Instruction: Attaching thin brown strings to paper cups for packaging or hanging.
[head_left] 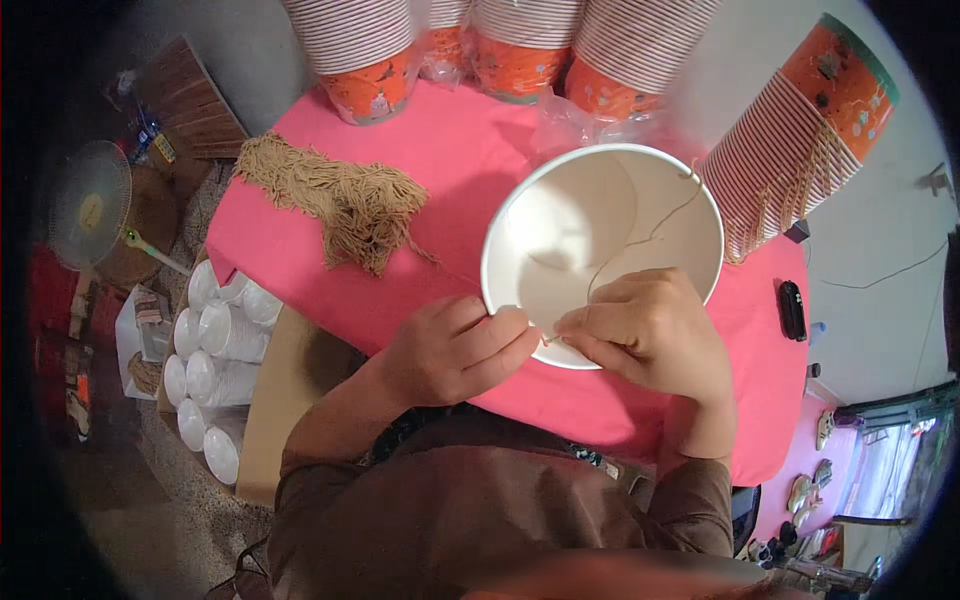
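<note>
A large white paper bucket [560, 225] lies tipped toward me on the pink-covered table, its open mouth facing up at me. A thin tan cord [650, 238] is fastened at the far right of its rim and crosses the mouth to my right hand [660, 325]. That hand is closed in a pinch on the cord, just over the near rim. Against the near left rim, my left hand [460, 350] is curled closed, with a short bit of cord showing at its fingertips. Its thumb is mostly hidden. A bundle of tan cords [350, 205] lies left of the bucket.
Tall stacks of orange-printed paper buckets [370, 85] line the table's back edge. Another stack [785, 150] leans at the right with cords hanging over it. A black object [791, 310] lies near the right edge. White lidded stacks [230, 330] fill a carton at lower left.
</note>
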